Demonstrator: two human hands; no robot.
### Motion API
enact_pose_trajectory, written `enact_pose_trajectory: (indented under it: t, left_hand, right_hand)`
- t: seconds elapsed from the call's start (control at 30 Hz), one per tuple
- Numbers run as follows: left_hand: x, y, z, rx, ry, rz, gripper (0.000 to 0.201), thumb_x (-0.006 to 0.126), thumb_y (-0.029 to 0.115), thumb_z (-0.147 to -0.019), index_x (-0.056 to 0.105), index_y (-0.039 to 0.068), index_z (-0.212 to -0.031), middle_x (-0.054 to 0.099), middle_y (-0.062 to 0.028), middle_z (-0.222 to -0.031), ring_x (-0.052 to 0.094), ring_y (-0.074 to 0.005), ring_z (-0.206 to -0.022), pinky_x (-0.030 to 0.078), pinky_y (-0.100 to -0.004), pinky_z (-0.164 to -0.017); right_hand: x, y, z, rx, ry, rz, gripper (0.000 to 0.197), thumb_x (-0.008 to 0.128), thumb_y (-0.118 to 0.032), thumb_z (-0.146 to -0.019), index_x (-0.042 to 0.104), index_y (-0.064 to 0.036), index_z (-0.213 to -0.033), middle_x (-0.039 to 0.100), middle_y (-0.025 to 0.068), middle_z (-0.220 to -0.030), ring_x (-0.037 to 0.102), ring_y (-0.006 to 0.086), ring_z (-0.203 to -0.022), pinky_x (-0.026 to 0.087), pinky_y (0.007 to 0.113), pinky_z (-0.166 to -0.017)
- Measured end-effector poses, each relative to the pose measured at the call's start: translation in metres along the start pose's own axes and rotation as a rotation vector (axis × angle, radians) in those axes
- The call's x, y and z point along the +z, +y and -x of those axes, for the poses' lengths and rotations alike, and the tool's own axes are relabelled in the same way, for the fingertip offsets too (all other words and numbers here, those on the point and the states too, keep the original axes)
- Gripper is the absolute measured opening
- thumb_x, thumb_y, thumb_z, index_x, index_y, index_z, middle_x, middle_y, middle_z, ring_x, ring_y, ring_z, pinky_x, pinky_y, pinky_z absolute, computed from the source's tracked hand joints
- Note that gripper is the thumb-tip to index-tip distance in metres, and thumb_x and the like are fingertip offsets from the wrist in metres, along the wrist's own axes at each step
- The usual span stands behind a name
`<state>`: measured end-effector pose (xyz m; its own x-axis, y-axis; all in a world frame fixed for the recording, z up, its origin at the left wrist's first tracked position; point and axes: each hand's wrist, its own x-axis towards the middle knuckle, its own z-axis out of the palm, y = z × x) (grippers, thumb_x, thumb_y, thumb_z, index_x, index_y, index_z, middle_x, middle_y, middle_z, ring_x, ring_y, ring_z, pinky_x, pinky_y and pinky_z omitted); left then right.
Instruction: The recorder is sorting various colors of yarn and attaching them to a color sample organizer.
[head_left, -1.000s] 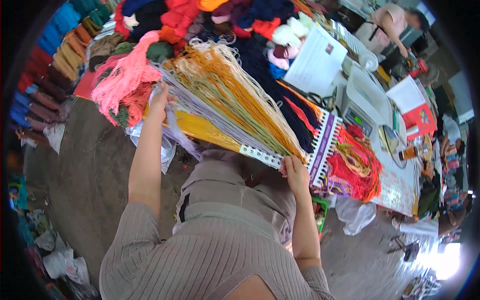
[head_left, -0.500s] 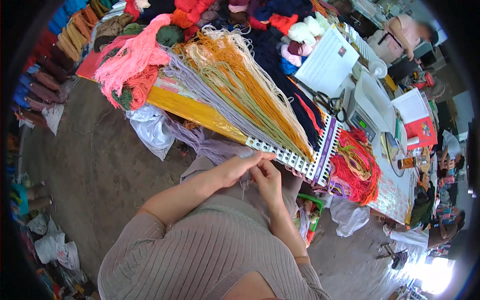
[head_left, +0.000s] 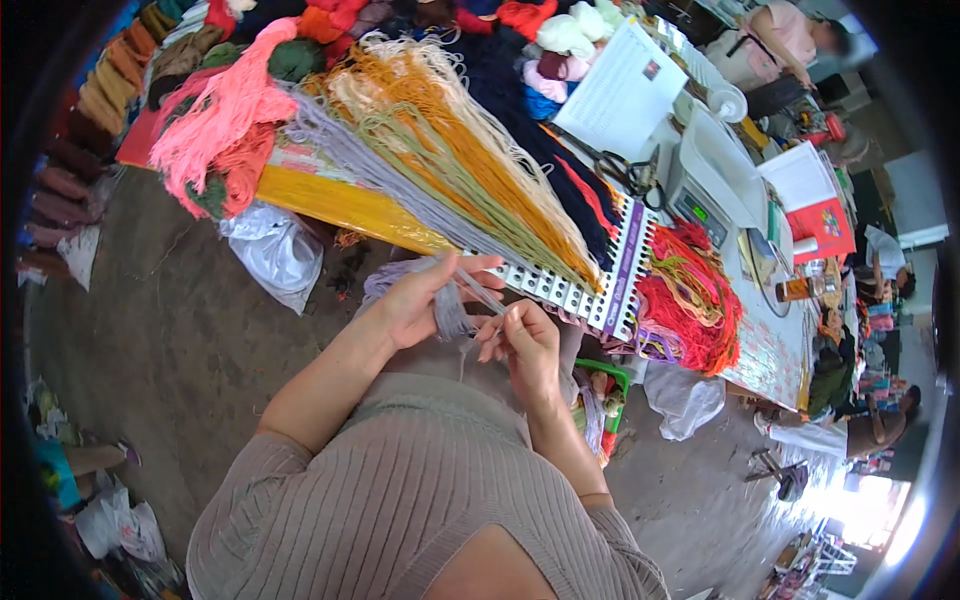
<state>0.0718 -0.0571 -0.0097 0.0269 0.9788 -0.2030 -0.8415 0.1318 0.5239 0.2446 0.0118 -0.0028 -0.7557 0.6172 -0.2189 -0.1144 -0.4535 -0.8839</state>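
Lavender-grey yarn [head_left: 452,315] hangs in a loop over my left hand [head_left: 410,305], held between thumb and fingers, with the fingertips stretched out. Close beside it, my right hand [head_left: 526,343] pinches strands of the same yarn. Loose yarn ends dangle between both hands, above my lap. Just beyond them lies a white card strip with punched holes [head_left: 527,281]. Long lavender, olive green, mustard [head_left: 440,160] and cream strands fan out from it across the table. A second holed strip with a purple band [head_left: 627,262] lies to the right, beside navy strands [head_left: 560,150].
Pink skeins [head_left: 225,115] overhang the table's left end above a white plastic bag [head_left: 272,255]. Scissors [head_left: 640,178], a digital scale [head_left: 700,205] and a red yarn heap [head_left: 690,300] are on the right. A green basket [head_left: 622,385] stands below. Another person [head_left: 765,45] works at far right.
My hands have moved apart, the left one shifting leftward and opening up a loop of lavender yarn. The table appears slightly further left and higher in view.
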Motion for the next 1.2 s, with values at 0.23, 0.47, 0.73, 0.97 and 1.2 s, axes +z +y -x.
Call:
enact_pose_trajectory:
  t: [0.23, 0.47, 0.73, 0.97, 1.2]
  left_hand:
    - [0.006, 0.01, 0.003, 0.073, 0.078, -0.113, 0.055, 0.034, 0.045, -0.096, 0.048, 0.003, -0.129, 0.053, -0.0044, -0.096, 0.056, -0.0122, -0.083, 0.051, -0.0316, -0.077]
    - [0.012, 0.013, 0.008, 0.046, 0.078, -0.03, 0.054, 0.033, 0.045, -0.096, 0.052, 0.003, -0.123, 0.051, -0.0018, -0.086, 0.044, -0.0072, -0.063, 0.044, -0.0255, -0.059]
    - [-0.017, 0.022, 0.014, -0.048, 0.047, -0.233, 0.057, 0.036, 0.052, -0.094, 0.062, 0.002, -0.091, 0.04, 0.0013, -0.053, 0.031, -0.0055, -0.04, 0.024, -0.0203, -0.038]
    - [-0.166, 0.143, 0.086, 0.499, 0.58, 0.087, 0.027, 0.049, 0.036, -0.093, 0.054, 0.009, -0.092, 0.026, 0.0075, -0.055, 0.024, -0.0052, -0.043, 0.02, -0.0222, -0.04]
    - [-0.13, 0.186, 0.127, 0.843, -0.115, 0.175, 0.045, 0.042, 0.028, -0.096, 0.041, -0.002, -0.129, 0.05, -0.0048, -0.075, 0.027, -0.0053, -0.04, 0.025, -0.0173, -0.041]
  right_hand:
    - [-0.005, -0.001, 0.006, -0.015, 0.079, 0.123, 0.025, 0.043, -0.025, -0.098, 0.051, -0.0043, -0.086, 0.056, 0.0043, -0.062, 0.049, 0.0088, -0.048, 0.038, 0.019, -0.046]
    - [-0.001, 0.0, 0.006, -0.019, 0.107, 0.156, 0.024, 0.045, -0.023, -0.097, 0.053, -0.0033, -0.087, 0.049, -0.0008, -0.06, 0.045, 0.007, -0.047, 0.037, 0.02, -0.044]
    - [-0.009, -0.022, 0.019, -0.371, 0.168, 0.732, 0.012, 0.052, -0.011, -0.092, 0.058, -0.0008, -0.091, 0.064, 0.0069, -0.085, 0.058, 0.0105, -0.068, 0.045, 0.022, -0.06]
    - [-0.204, -0.093, 0.115, -0.806, 0.4, -0.654, 0.025, 0.059, -0.021, -0.088, 0.053, 0.0009, -0.1, 0.056, 0.0099, -0.1, 0.054, 0.0218, -0.095, 0.042, 0.036, -0.093]
    - [-0.269, -0.155, 0.218, -1.12, 1.297, -0.01, 0.016, 0.054, -0.018, -0.088, 0.052, -0.0066, -0.076, 0.035, -0.0044, -0.056, 0.032, 0.0063, -0.048, 0.027, 0.021, -0.047]
